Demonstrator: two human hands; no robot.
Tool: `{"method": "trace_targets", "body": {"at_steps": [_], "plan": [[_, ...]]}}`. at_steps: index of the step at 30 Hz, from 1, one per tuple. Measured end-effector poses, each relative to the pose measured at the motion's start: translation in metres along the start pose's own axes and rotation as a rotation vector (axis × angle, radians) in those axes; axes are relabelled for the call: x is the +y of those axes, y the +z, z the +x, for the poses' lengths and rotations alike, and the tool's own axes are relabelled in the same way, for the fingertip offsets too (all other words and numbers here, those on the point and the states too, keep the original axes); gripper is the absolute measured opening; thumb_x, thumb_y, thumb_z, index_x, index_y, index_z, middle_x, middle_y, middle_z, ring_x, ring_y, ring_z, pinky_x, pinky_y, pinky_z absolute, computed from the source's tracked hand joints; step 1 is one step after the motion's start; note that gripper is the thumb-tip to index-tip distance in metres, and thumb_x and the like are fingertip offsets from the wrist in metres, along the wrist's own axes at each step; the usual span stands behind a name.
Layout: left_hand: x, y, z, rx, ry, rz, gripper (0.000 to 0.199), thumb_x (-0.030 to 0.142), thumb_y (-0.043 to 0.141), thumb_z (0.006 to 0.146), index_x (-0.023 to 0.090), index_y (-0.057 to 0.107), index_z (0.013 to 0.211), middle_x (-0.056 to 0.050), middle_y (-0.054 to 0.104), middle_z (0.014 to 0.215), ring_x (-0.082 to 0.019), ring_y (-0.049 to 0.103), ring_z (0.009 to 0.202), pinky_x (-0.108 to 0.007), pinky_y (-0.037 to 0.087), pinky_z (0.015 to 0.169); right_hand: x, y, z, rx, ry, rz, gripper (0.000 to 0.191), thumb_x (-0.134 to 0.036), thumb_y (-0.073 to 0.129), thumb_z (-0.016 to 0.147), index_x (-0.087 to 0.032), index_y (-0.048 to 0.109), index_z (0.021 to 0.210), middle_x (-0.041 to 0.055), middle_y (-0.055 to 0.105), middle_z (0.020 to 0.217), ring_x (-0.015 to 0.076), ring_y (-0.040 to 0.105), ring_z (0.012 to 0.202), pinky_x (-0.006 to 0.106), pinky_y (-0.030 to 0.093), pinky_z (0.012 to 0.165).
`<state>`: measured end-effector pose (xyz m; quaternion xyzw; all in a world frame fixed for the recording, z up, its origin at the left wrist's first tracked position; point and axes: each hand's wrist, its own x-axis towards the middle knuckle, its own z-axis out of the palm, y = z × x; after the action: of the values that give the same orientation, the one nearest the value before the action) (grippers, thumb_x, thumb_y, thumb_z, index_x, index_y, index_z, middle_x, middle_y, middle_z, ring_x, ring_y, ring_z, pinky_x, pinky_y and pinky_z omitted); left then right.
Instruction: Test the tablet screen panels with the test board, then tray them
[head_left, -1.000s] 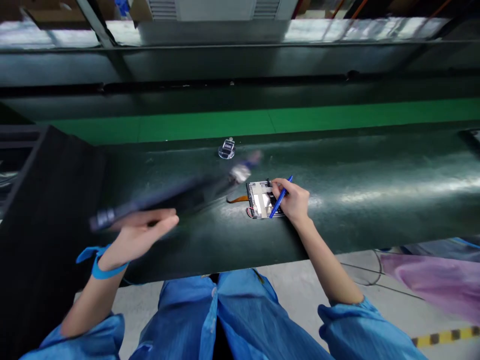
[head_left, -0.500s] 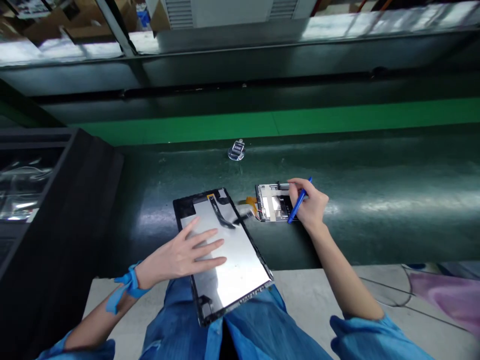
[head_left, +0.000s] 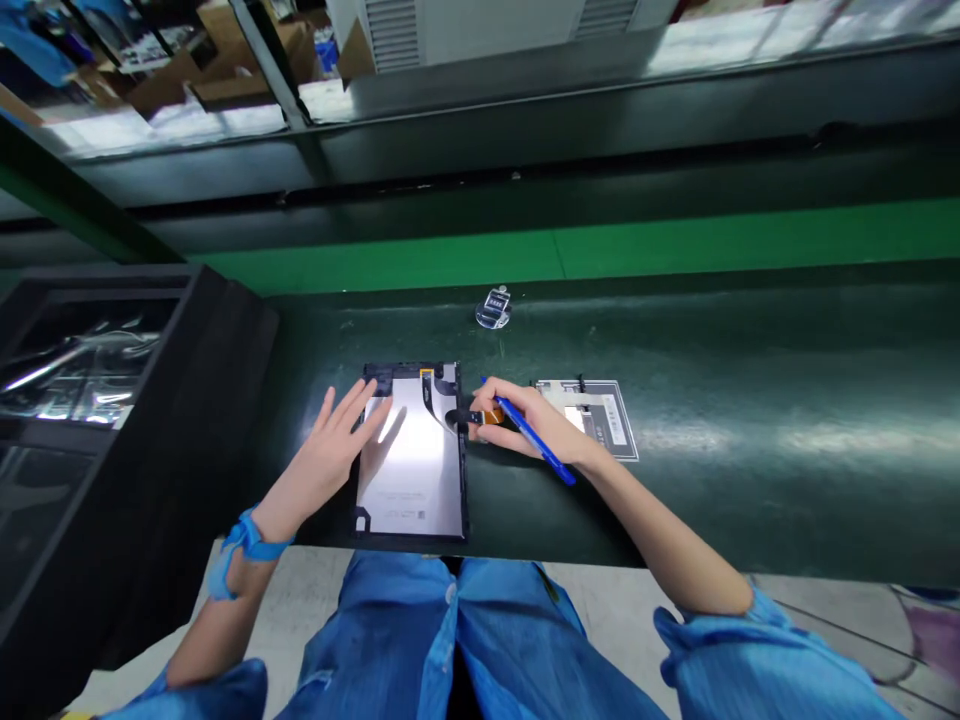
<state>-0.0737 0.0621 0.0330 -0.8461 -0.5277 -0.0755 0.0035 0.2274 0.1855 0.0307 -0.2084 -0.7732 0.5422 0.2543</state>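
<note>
The display panel (head_left: 412, 470), silver-backed with a black frame, lies flat on the green bench top. My left hand (head_left: 319, 465) is open, with spread fingers at the panel's upper left edge. A black flex cable (head_left: 430, 395) runs from the panel's top toward its right edge. There, my right hand (head_left: 544, 422) has its fingertips at the cable's end, beside an orange flex piece (head_left: 493, 414). That hand also grips a blue plastic pry stick (head_left: 536, 440), slanting across it. Partly hidden behind the hand is a flat device part (head_left: 616, 425) with labels and pale tape.
A small round clear-and-silver item (head_left: 493, 308) lies beyond the panel. At left stands a black bin (head_left: 240, 330) holding clear plastic-wrapped items. The bench's front edge runs just before my lap. Cardboard boxes (head_left: 247, 65) sit across the far side.
The panel has gone from tilted over the bench edge to flat on the bench. My left hand has slid to its upper left edge. My right hand moved left to the cable end.
</note>
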Motion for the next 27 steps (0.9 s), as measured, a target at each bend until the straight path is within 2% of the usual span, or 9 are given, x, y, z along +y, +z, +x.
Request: {"method": "trace_targets", "body": {"at_steps": [2, 4, 5, 7, 8, 10, 15, 19, 27], "plan": [[0.015, -0.001, 0.022, 0.134, -0.086, -0.219, 0.064, 0.000, 0.037, 0.096, 0.013, 0.027, 0.158, -0.019, 0.038, 0.159, -0.027, 0.027, 0.152, -0.057, 0.022, 0.123, 0.003, 0.002, -0.003, 0.014, -0.003, 0.037, 0.025, -0.032, 0.063, 0.093, -0.021, 0.042, 0.086, -0.0014, 0.059, 0.078, 0.0139, 0.052, 0.067, 0.026, 0.039, 0.067], [0.036, 0.000, 0.049, 0.260, -0.157, -0.488, 0.056, 0.012, 0.047, 0.097, 0.014, 0.037, 0.153, -0.016, 0.054, 0.147, -0.025, 0.047, 0.141, -0.051, 0.028, 0.123, 0.003, 0.002, -0.006, 0.050, -0.025, 0.030, 0.022, -0.030, 0.065, 0.091, -0.021, 0.045, 0.088, -0.0032, 0.053, 0.076, 0.0122, 0.046, 0.065, 0.025, 0.036, 0.065], [0.046, 0.002, 0.062, 0.273, -0.184, -0.624, 0.051, 0.016, 0.052, 0.096, 0.014, 0.046, 0.147, -0.013, 0.063, 0.137, -0.024, 0.056, 0.132, -0.049, 0.034, 0.120, 0.003, 0.001, -0.007, 0.061, -0.030, 0.011, 0.020, -0.030, 0.065, 0.091, -0.020, 0.048, 0.088, -0.0035, 0.052, 0.076, 0.0118, 0.045, 0.065, 0.025, 0.035, 0.065], [0.062, 0.006, 0.085, 0.239, -0.239, -0.865, 0.036, 0.021, 0.058, 0.092, 0.015, 0.064, 0.127, -0.009, 0.074, 0.114, -0.022, 0.068, 0.109, -0.039, 0.050, 0.104, 0.002, -0.001, -0.009, 0.076, -0.026, -0.017, 0.017, -0.031, 0.064, 0.092, -0.020, 0.052, 0.089, -0.0035, 0.051, 0.075, 0.0117, 0.045, 0.065, 0.024, 0.035, 0.065], [0.068, 0.008, 0.093, 0.207, -0.267, -0.957, 0.028, 0.022, 0.060, 0.090, 0.015, 0.070, 0.115, -0.008, 0.076, 0.104, -0.021, 0.071, 0.098, -0.035, 0.055, 0.094, 0.002, -0.002, -0.009, 0.077, -0.021, -0.027, 0.016, -0.032, 0.063, 0.093, -0.019, 0.054, 0.088, -0.0031, 0.052, 0.075, 0.0119, 0.046, 0.066, 0.024, 0.035, 0.066], [0.074, 0.012, 0.102, 0.163, -0.321, -1.070, 0.018, 0.022, 0.061, 0.085, 0.015, 0.074, 0.095, -0.006, 0.076, 0.090, -0.019, 0.071, 0.083, -0.029, 0.057, 0.078, 0.002, -0.004, -0.009, 0.077, -0.017, -0.030, 0.016, -0.032, 0.064, 0.093, -0.019, 0.056, 0.088, -0.0026, 0.055, 0.075, 0.0123, 0.048, 0.066, 0.024, 0.037, 0.066], [0.075, 0.013, 0.105, 0.153, -0.392, -1.129, 0.010, 0.020, 0.061, 0.074, 0.016, 0.070, 0.077, -0.004, 0.072, 0.076, -0.017, 0.066, 0.072, -0.027, 0.052, 0.069, 0.005, -0.001, -0.010, 0.102, -0.010, -0.024, 0.016, -0.029, 0.057, 0.097, -0.019, 0.058, 0.085, -0.0025, 0.061, 0.069, 0.0124, 0.054, 0.063, 0.024, 0.040, 0.067], [0.075, 0.009, 0.107, 0.115, -0.389, -1.142, 0.008, 0.023, 0.060, 0.073, 0.017, 0.061, 0.068, -0.001, 0.064, 0.067, -0.015, 0.059, 0.065, -0.026, 0.047, 0.064, 0.008, 0.003, -0.009, 0.108, -0.002, -0.024, 0.015, -0.026, 0.056, 0.096, -0.019, 0.059, 0.083, -0.0032, 0.062, 0.066, 0.0120, 0.056, 0.062, 0.023, 0.040, 0.067], [0.075, 0.012, 0.104, 0.081, -0.377, -1.137, 0.011, 0.024, 0.059, 0.076, 0.018, 0.055, 0.068, 0.000, 0.058, 0.065, -0.014, 0.054, 0.065, -0.026, 0.043, 0.063, 0.011, 0.009, -0.007, 0.096, -0.044, -0.019, 0.020, -0.025, 0.052, 0.099, -0.019, 0.059, 0.081, -0.0032, 0.060, 0.065, 0.0122, 0.057, 0.062, 0.023, 0.041, 0.069]]}}
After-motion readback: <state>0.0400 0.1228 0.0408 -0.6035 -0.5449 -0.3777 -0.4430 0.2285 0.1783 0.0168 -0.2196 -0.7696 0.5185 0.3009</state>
